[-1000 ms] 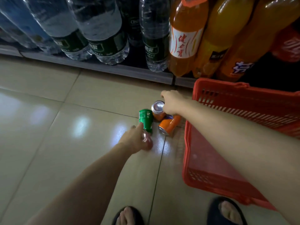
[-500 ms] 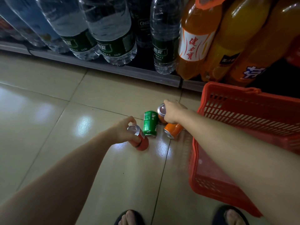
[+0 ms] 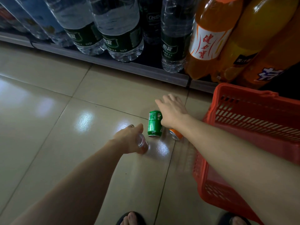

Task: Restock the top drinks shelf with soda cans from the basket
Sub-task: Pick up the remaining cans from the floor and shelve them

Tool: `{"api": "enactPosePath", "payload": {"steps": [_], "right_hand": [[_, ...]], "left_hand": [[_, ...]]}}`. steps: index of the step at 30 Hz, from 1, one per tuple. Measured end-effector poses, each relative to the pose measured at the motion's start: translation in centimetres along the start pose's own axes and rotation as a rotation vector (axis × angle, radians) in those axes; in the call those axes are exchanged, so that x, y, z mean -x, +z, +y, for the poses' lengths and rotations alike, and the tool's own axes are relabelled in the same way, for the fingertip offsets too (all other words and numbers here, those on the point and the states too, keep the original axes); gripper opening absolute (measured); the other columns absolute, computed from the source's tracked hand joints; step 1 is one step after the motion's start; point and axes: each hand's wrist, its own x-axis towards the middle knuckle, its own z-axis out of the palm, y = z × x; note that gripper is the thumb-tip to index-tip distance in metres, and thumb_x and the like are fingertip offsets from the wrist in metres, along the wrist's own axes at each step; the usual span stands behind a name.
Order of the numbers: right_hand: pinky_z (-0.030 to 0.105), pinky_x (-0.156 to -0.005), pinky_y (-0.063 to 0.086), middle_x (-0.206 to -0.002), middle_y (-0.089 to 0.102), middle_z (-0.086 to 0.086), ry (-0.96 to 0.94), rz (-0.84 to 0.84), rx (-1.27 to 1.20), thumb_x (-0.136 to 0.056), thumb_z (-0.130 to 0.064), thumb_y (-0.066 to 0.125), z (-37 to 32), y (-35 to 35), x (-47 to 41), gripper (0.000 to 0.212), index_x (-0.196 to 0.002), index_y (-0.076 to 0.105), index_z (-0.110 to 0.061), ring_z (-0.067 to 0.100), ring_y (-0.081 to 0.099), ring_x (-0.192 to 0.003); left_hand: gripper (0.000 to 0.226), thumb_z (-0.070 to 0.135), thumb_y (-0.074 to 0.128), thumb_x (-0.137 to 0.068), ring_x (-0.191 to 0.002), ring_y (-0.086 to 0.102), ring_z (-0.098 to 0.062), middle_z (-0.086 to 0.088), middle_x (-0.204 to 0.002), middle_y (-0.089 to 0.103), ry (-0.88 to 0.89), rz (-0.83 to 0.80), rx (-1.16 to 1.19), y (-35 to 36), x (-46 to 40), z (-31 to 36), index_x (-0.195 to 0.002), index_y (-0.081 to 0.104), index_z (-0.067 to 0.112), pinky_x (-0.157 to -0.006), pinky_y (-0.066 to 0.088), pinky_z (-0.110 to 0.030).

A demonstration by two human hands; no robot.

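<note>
So there's a green soda can [image 3: 154, 123] lying on its side on the tile floor, bottom end pointing toward the camera. Just right of it is an orange can [image 3: 176, 134], also tipped over, mostly hidden under a forearm. A reddish can [image 3: 142, 144] sits a bit nearer, silver top showing, gripped in the left hand [image 3: 129, 140]. The red plastic basket [image 3: 253, 120] stands on the floor at right, slotted walls, looks empty inside.

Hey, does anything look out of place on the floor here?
Yes. A green can and an orange can lie on their sides on the floor tiles, beside the red basket rather than in it.
</note>
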Motion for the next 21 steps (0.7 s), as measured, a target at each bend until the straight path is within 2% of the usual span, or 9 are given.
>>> {"api": "enactPosePath", "payload": {"steps": [2, 4, 7, 10, 17, 21], "right_hand": [[0.044, -0.112, 0.03, -0.135, 0.048, 0.008, -0.142, -0.035, 0.057, -0.076, -0.026, 0.07, -0.9, 0.4, -0.2, 0.069, -0.14, 0.044, -0.023, 0.03, 0.037, -0.132], [0.047, -0.119, 0.021, -0.142, 0.044, 0.009, -0.21, -0.123, 0.123, -0.077, -0.034, 0.071, -1.9, 1.3, -0.4, 0.078, -0.147, 0.037, -0.025, 0.031, 0.031, -0.139], [0.052, -0.123, 0.008, -0.158, 0.028, 0.017, -0.188, -0.237, 0.226, -0.074, -0.047, 0.076, -3.2, 3.0, -1.1, 0.103, -0.157, 0.019, -0.025, 0.036, 0.014, -0.15], [0.057, -0.123, 0.001, -0.163, 0.016, 0.024, -0.158, -0.3, 0.337, -0.07, -0.056, 0.079, -3.4, 4.4, -1.8, 0.119, -0.16, 0.009, -0.024, 0.04, 0.002, -0.153], [0.06, -0.122, -0.001, -0.163, 0.013, 0.028, -0.153, -0.263, 0.461, -0.072, -0.067, 0.075, -3.2, 6.2, -3.0, 0.118, -0.16, 0.009, -0.023, 0.046, 0.002, -0.152], [0.058, -0.123, -0.003, -0.158, 0.026, 0.028, -0.183, -0.229, 0.457, -0.076, -0.064, 0.072, -3.6, 6.1, -3.2, 0.104, -0.157, 0.022, -0.021, 0.046, 0.014, -0.15]], "left_hand": [[0.081, 0.06, 0.071, -0.053, -0.09, 0.061, -0.032, -0.002, -0.103, 0.053, 0.002, 0.006, -0.021, 0.0, 0.1, 0.0, -0.121, 0.048, 0.023, -0.076, 0.053, -0.036], [0.075, 0.057, 0.078, -0.06, -0.092, 0.062, -0.032, -0.001, -0.104, 0.052, 0.013, 0.027, -0.024, 0.3, 0.0, -0.1, -0.12, 0.047, 0.023, -0.075, 0.053, -0.036], [0.069, 0.048, 0.082, -0.072, -0.099, 0.062, -0.033, -0.003, -0.112, 0.051, 0.01, 0.013, -0.033, 0.6, 0.0, -0.3, -0.124, 0.046, 0.021, -0.073, 0.044, -0.034], [0.073, 0.042, 0.085, -0.069, -0.104, 0.06, -0.032, -0.003, -0.118, 0.049, 0.025, -0.011, -0.075, 1.1, -0.1, -0.5, -0.127, 0.045, 0.023, -0.076, 0.048, -0.036], [0.076, 0.039, 0.087, -0.066, -0.102, 0.053, -0.026, 0.0, -0.114, 0.046, 0.05, -0.018, -0.063, 1.5, -0.3, -1.1, -0.128, 0.045, 0.025, -0.078, 0.05, -0.036], [0.076, 0.041, 0.087, -0.066, -0.095, 0.049, -0.023, 0.002, -0.11, 0.045, 0.051, -0.023, -0.042, 1.8, -0.4, -1.6, -0.127, 0.043, 0.026, -0.077, 0.049, -0.035]]}}
